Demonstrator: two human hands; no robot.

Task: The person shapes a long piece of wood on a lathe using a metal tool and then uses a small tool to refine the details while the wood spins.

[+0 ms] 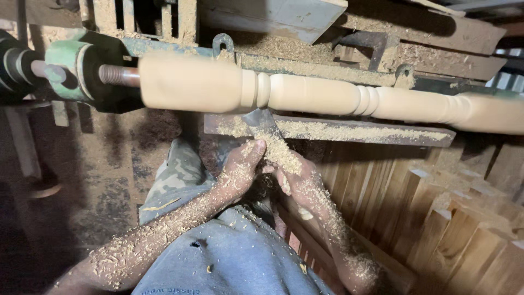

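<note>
Head view.
- Turned wooden spindle (322, 94): pale, beaded, mounted level across the lathe (82, 65); headstock at 9 o'clock of the spindle.
- Chisel (263, 124): flat grey blade, tip meeting the spindle's underside beside the left bead, lying on the sawdust-strewn tool rest (355, 131).
- Left hand (240, 169): at 6 o'clock of the blade, fingers curled closed against the chisel shaft.
- Right hand (300, 180): just beside it at 3 o'clock, clenched, apparently around the handle, which is hidden under shavings.
- Stacked wooden blanks (447, 218): at 4 o'clock.
</note>
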